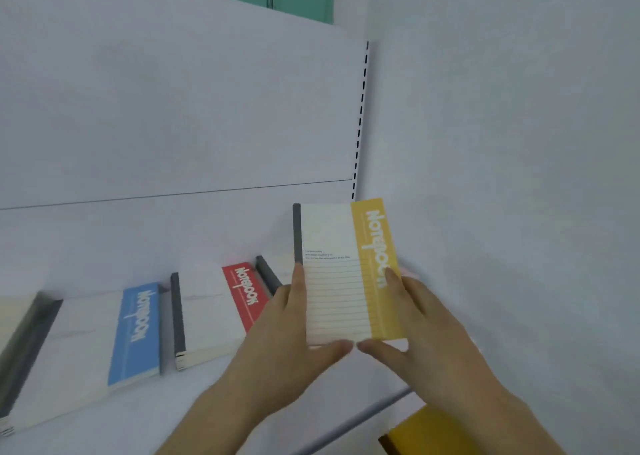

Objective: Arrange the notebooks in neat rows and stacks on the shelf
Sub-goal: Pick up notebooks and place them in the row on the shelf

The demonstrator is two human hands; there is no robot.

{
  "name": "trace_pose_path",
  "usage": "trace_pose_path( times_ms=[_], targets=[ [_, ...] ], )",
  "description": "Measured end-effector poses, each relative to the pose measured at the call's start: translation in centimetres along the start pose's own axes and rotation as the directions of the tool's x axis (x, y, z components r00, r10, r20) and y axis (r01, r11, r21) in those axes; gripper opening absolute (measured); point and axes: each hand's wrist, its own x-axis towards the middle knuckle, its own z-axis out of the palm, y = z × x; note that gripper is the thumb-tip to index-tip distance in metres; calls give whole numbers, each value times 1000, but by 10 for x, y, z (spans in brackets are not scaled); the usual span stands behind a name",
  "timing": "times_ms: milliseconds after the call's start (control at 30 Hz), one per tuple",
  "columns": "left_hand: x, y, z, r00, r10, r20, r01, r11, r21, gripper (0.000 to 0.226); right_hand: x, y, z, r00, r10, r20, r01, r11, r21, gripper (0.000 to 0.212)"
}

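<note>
Yellow object [424, 430] at bottom edge, below the shelf lip; blurred, possibly another notebook. Left hand [277, 344] and right hand [433, 333] both grip the yellow notebook [346, 271], thumbs under its near edge, fingers along each side, above the white shelf [207, 402] at its right end. Further left lie the red stack [214, 312], then the blue stack [104, 344]. Behind: white back panel [173, 108], slotted upright [361, 115].

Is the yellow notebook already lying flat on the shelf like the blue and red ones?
No: the yellow notebook is held up between the left hand and right hand, above the shelf.
</note>
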Motion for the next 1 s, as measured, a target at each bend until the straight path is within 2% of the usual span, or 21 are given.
trace_pose_path(
  times_ms=[100,167,300,400,500,600,800,900,1000],
  targets=[
    [25,-11,3,997,-75,25,63,941,334,110,39,26,16,992,-119,51,119,993,5,100],
    [40,-17,9,993,-115,14,95,874,477,105,65,42,28,977,-198,83,196,980,27,99],
    [62,-27,18,969,-248,15,185,760,623,92,115,61,60,941,-313,129,316,949,-7,107],
    [70,-31,25,946,-325,15,220,674,705,68,136,65,82,910,-375,176,380,925,4,107],
    [75,-33,29,934,-356,15,239,658,714,58,145,70,91,890,-406,206,418,908,-16,112],
    [78,-34,28,931,-363,30,240,674,698,53,154,79,91,878,-417,234,437,899,-34,102],
    [83,-32,27,921,-384,58,235,670,704,48,166,84,87,828,-439,349,478,878,-32,101],
    [83,-33,27,908,-413,72,257,683,684,45,169,84,83,794,-439,421,495,869,-26,88],
    [86,-32,24,894,-438,92,278,705,652,45,170,79,80,789,-419,450,485,874,-36,81]
  ],
)
